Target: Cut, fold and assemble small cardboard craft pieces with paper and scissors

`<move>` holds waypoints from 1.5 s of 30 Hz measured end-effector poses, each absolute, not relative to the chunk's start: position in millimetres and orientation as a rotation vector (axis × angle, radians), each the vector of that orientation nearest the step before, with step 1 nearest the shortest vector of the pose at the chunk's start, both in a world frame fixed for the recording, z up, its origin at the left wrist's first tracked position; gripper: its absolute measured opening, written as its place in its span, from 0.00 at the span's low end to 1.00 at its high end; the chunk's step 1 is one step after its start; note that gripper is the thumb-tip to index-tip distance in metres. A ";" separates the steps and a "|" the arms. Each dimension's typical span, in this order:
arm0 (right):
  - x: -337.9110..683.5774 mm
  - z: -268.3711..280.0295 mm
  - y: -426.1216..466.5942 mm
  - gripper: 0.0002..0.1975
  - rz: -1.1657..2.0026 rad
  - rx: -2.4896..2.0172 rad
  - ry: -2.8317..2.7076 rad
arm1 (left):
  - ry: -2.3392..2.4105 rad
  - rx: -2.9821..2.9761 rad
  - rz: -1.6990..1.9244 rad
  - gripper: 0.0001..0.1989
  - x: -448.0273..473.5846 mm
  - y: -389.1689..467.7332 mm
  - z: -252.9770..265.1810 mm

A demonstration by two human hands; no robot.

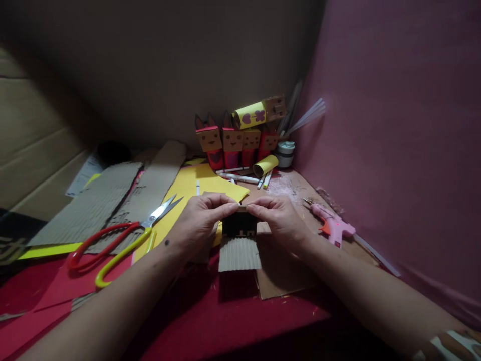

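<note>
Both hands meet over a small piece of cardboard point(239, 253), black-printed in its upper part and bare corrugated below. My left hand point(205, 213) pinches its top edge from the left, thumb and fingertips closed. From the right, my right hand point(276, 215) pinches the same edge in a like way. The top edge looks folded over between the fingertips. Beneath the hands lie a flat brown cardboard sheet point(278, 281) and yellow paper point(188, 183).
Scissors point(124, 240) with red and yellow handles lie at left, near corrugated strips point(93, 200). A pink glue gun point(332, 223) rests at right. Behind stand several cardboard-headed tube figures point(214, 145), one yellow figure point(255, 114) lying on top, with a yellow tube point(266, 165) and markers point(240, 178) before them.
</note>
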State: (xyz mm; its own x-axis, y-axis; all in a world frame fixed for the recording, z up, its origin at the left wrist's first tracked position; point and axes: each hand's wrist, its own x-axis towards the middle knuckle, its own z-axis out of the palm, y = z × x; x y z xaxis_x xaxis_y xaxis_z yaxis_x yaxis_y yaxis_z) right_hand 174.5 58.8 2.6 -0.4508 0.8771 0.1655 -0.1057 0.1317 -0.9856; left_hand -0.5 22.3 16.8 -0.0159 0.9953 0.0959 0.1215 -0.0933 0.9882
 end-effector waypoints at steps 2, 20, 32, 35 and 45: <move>174.3 2.3 58.6 0.07 1.404 -0.799 -1.558 | 1.314 1.414 1.188 0.09 1.1 21.3 17.5; 170.2 -1.9 61.1 0.11 1.746 -0.608 -1.441 | 1.208 1.496 1.064 0.12 0.7 24.3 22.2; 169.7 0.2 64.9 0.11 1.576 -0.550 -1.391 | 1.186 1.426 1.244 0.20 -6.0 24.5 22.5; 170.6 -0.8 67.5 0.12 1.572 -0.577 -1.342 | 1.113 1.520 1.193 0.30 -6.9 24.1 23.5; 169.0 -1.7 65.5 0.23 2.067 -0.618 -1.194 | 1.099 1.460 1.264 0.30 2.5 26.7 10.8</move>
